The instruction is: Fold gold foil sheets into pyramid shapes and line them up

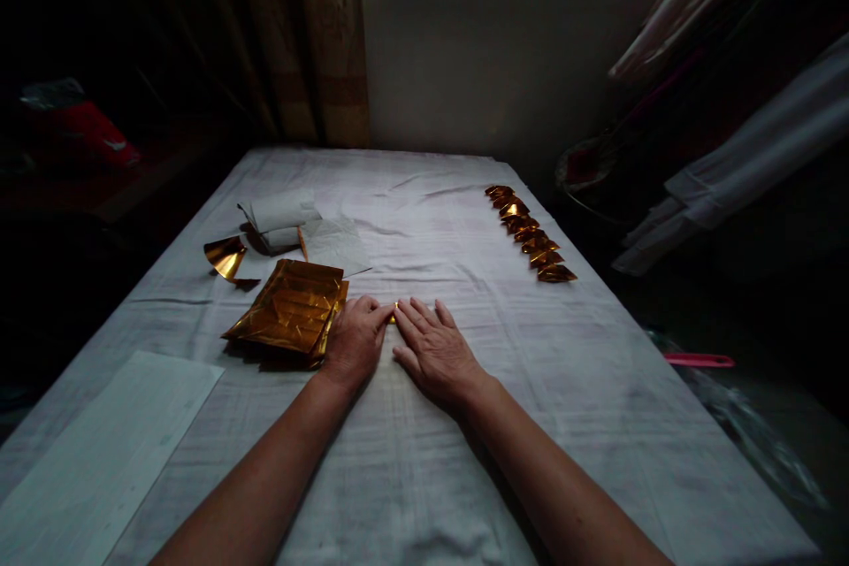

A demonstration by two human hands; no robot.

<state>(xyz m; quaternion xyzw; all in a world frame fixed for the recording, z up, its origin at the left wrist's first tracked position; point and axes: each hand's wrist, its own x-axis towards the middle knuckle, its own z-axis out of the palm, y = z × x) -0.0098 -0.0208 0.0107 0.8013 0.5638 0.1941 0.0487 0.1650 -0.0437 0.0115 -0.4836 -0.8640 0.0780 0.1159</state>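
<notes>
Hidden / unclear:
- Gold bit [393, 314]: only a sliver shows between the fingertips of the two hands, and the rest is covered. Its shape cannot be made out. It lies on the cloth near the middle of the table [597, 389], just right of the foil stack [292, 311].
- Left hand [355, 340]: knuckles up, fingers half curled, tips at the gold bit. Whether it pinches the bit or only presses on it cannot be told. Its outer edge touches the foil stack.
- Right hand [434, 352]: palm down and flat on the cloth, fingers spread, holding nothing; the index tip meets the gold bit.
- Both forearms are cut off by the lower edge.
- The room to the left and right is very dark. A red thing [89, 134] at far left and a pink thing [699, 360] off the right table edge cannot be identified.
- White sheet [99, 460] at near left is cut off by the frame.

Counts:
- Hands: 2, the person's own.
- Foil stack: 1. The sheets are creased and fanned, so their number is not countable.
- Folded gold pieces [531, 234]: one slanting row at far right, about 8. They overlap, so the count is uncertain.
- Gold cone [225, 256]: 1, left of the stack and apart from it.
- White paper roll [282, 214]: 1, behind the stack.
- Loose flat white sheet [338, 243]: 1, just beside the roll.
</notes>
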